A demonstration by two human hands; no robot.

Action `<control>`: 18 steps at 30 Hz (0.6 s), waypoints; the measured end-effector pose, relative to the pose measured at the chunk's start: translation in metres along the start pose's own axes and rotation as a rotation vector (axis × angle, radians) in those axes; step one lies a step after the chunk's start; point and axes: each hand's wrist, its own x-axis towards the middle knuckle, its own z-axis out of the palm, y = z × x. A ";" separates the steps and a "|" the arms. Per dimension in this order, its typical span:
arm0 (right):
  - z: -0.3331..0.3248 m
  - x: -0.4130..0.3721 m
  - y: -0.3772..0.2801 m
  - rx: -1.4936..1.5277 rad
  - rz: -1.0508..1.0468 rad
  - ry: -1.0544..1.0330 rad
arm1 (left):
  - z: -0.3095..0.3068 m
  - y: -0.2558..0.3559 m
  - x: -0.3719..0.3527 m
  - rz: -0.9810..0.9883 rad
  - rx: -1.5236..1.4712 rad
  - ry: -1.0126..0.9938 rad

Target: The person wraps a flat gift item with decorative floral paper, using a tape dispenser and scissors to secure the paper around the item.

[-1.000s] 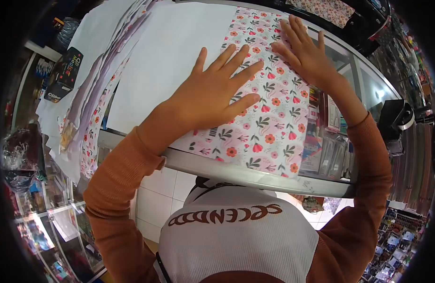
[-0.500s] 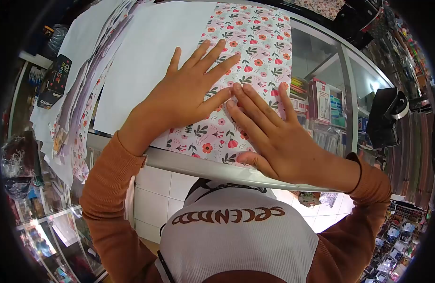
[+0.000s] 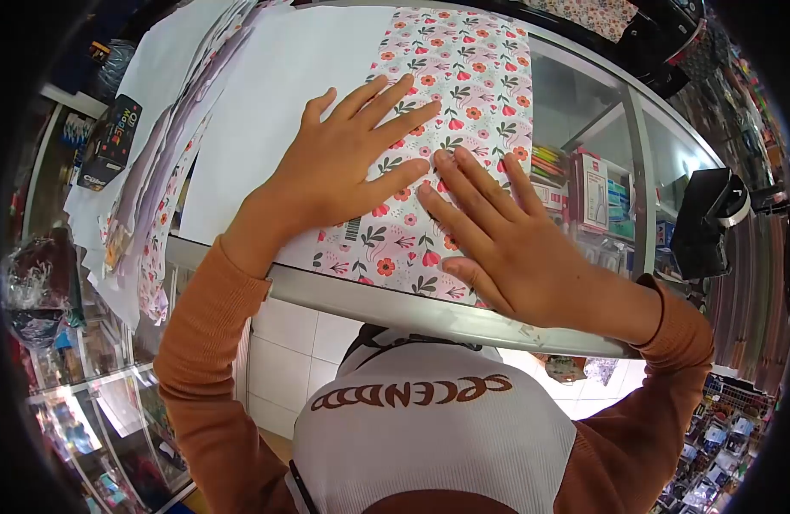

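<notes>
A sheet of floral wrapping paper [image 3: 472, 81] lies on a glass counter, its printed part folded over with the white underside [image 3: 284, 77] spreading to the left. My left hand [image 3: 348, 158] rests flat across the fold edge, fingers spread, the palm mostly on the white side. On the printed part, my right hand [image 3: 511, 236] lies palm down with its fingers apart, close to the left thumb. A small barcode [image 3: 353, 229] shows below my left hand.
Stacked paper sheets [image 3: 168, 128] sit at the left, with a black box [image 3: 110, 141] beside them. Under the glass are boxed goods [image 3: 592, 193] and pencils. A black tape dispenser-like object [image 3: 708, 218] stands at the right. The counter's metal edge [image 3: 395, 304] runs in front.
My right hand has slid slightly to the right, opening a small gap from the left thumb. The left hand stays almost in place, and the view has shifted a little.
</notes>
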 end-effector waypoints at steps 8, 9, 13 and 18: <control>-0.007 0.001 0.002 0.061 0.065 -0.095 | -0.002 0.003 -0.004 -0.007 -0.022 -0.031; -0.009 0.002 0.007 0.057 0.075 -0.081 | -0.003 0.005 -0.004 -0.027 0.018 -0.013; 0.001 0.010 0.033 0.064 0.182 0.036 | 0.000 0.005 -0.004 -0.038 -0.004 -0.017; 0.013 0.027 0.090 -0.059 0.341 0.109 | -0.005 0.006 -0.004 -0.019 -0.026 -0.031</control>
